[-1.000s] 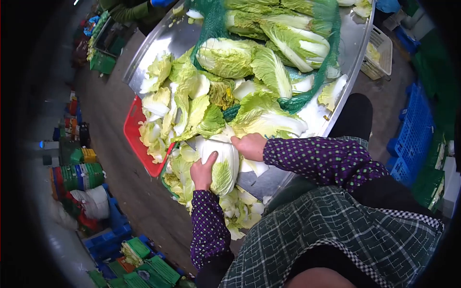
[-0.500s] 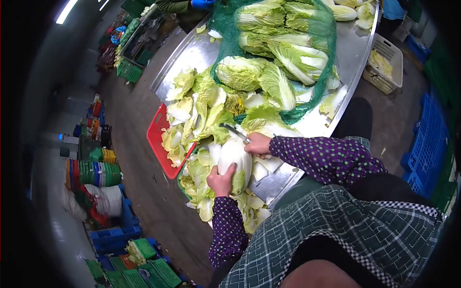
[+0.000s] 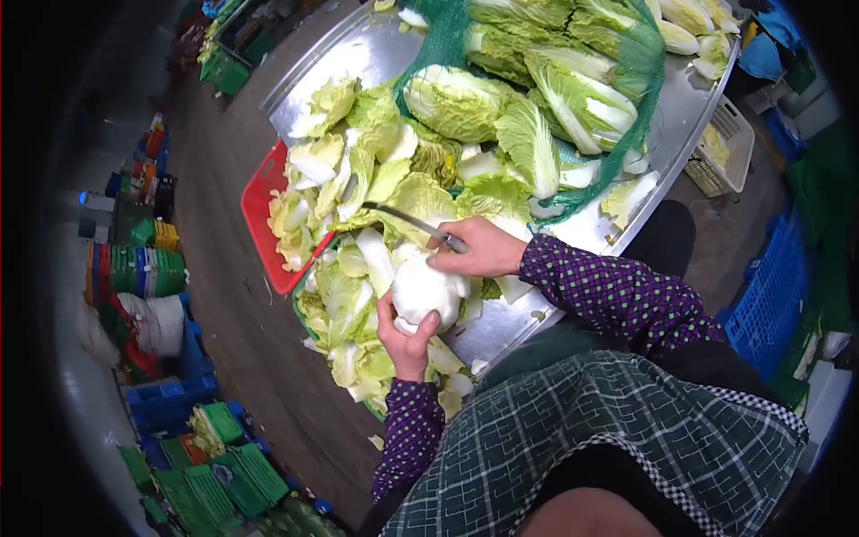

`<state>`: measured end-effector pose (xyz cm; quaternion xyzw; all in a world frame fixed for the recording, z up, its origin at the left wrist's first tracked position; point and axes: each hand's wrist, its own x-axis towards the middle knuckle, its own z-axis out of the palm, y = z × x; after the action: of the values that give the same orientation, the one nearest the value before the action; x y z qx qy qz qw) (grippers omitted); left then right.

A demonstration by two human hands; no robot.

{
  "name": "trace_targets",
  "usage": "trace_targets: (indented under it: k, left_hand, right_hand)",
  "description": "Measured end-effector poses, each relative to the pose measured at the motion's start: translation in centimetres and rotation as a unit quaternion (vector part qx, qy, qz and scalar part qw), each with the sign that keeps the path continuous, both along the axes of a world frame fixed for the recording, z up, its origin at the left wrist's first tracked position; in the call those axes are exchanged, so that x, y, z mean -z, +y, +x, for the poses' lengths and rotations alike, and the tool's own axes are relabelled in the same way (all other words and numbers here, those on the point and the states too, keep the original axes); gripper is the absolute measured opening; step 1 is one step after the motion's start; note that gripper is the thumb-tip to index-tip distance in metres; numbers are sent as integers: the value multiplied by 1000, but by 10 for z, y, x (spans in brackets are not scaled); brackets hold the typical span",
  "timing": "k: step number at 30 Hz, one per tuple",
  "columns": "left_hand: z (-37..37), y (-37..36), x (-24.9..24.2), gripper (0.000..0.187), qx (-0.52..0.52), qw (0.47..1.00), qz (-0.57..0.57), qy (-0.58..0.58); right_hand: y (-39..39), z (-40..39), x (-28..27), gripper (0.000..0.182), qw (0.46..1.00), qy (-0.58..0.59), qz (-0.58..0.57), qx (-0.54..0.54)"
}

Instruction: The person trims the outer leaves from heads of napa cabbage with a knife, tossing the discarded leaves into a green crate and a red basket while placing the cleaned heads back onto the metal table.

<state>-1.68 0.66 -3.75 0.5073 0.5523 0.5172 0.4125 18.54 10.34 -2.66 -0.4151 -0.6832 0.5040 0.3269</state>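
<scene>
The metal table (image 3: 344, 49) runs diagonally through the view, its near edge just in front of the person. On the table, towards its far side, a green mesh net (image 3: 432, 40) lies under and around several whole cabbages (image 3: 573, 98). More cabbages (image 3: 684, 20) lie on the table's far right part, outside the net. Right of the table, on the floor, stand a blue plastic pallet (image 3: 771, 295) and a pale basket (image 3: 741, 143) with leaves in it. A red crate (image 3: 257, 208) sits against the table's left end, and loose leaves (image 3: 322, 107) spread from the tabletop into it. At the table's near left corner is another heap of leaves (image 3: 344, 309), with a green rim partly showing.

The held cabbage (image 3: 422, 291) is over this same corner of the table, its white base turned up towards the camera. The left hand (image 3: 407, 345) has its fingers clamped on the near left side of the held cabbage, thumb apart from the others. The right hand (image 3: 483, 249) has its fingers closed around the handle of a knife (image 3: 407, 218), above the table's near left part. The blade points away to the left, over the leaves; whether it touches them cannot be told.
</scene>
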Motion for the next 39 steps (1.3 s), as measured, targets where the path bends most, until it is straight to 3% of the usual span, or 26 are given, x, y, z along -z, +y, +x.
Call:
trace_targets:
  k: [2, 4, 7, 10, 12, 14, 16, 18, 20, 22, 23, 25, 26, 28, 31, 34, 35, 39]
  left_hand:
    - [-2, -1, -14, 57, 9, 997, -66, -38]
    - [3, -2, -28, 43, 13, 997, -68, -23]
    - [-11, -7, -13, 22, -31, 995, -90, 8]
    - [-8, -19, 3, 19, -83, 986, -145, -15]
    - [-2, -14, 11, 23, -121, 984, -127, 24]
    - [-5, -2, 4, 29, -57, 959, -114, 252]
    - [2, -1, 4, 35, -40, 965, -87, 245]
    - [3, -5, 23, 35, 12, 933, -37, 358]
    - [2, -9, 33, 33, -14, 934, -6, 356]
    - [-2, -21, 38, 29, -205, 969, -80, 112]
    - [-22, -37, 52, 34, -197, 961, -150, 122]
    - [-28, -69, 36, 36, -118, 891, -438, 7]
    - [-15, -83, 25, 42, -82, 884, -448, -103]
    - [-4, -102, 47, 49, -88, 882, -360, -291]
    - [-2, -90, 13, 58, -19, 922, -322, -214]
    - [8, -69, -12, 66, -58, 940, -242, -235]
    - [10, -62, -14, 76, -78, 921, -241, -296]
    - [8, -42, -20, 85, -43, 944, -214, -248]
  right_hand:
    - [-12, -2, -5, 39, 999, -29, 25, -19]
    - [-23, -5, -6, 41, 994, -8, 101, -44]
    - [-38, 0, -14, 42, 996, 7, 58, -66]
    - [-51, 2, -7, 48, 993, 12, 61, -98]
    - [-66, 0, 0, 55, 991, 36, 95, -83]
    - [-79, -3, 5, 60, 996, 25, 59, -57]
    - [-87, 2, 9, 58, 990, -83, -112, 1]
    - [-90, 6, 19, 53, 993, -104, -61, -5]
    - [-81, 12, -15, 48, 911, -134, -381, -85]
    - [-86, 13, 0, 47, 921, -114, -364, -76]
    - [-91, 12, 5, 47, 931, -89, -348, -70]
    - [-85, 11, 4, 47, 933, -86, -343, -69]
    - [-85, 9, 4, 47, 934, -80, -342, -64]
    - [-77, 5, -6, 46, 920, -93, -370, -86]
    - [-74, 1, -2, 44, 916, -85, -380, -95]
    - [-73, 2, -9, 41, 937, -25, -341, -66]
    - [-70, 3, -13, 40, 947, 15, -317, -45]
    - [-37, 27, -27, 44, 926, 13, -368, -85]
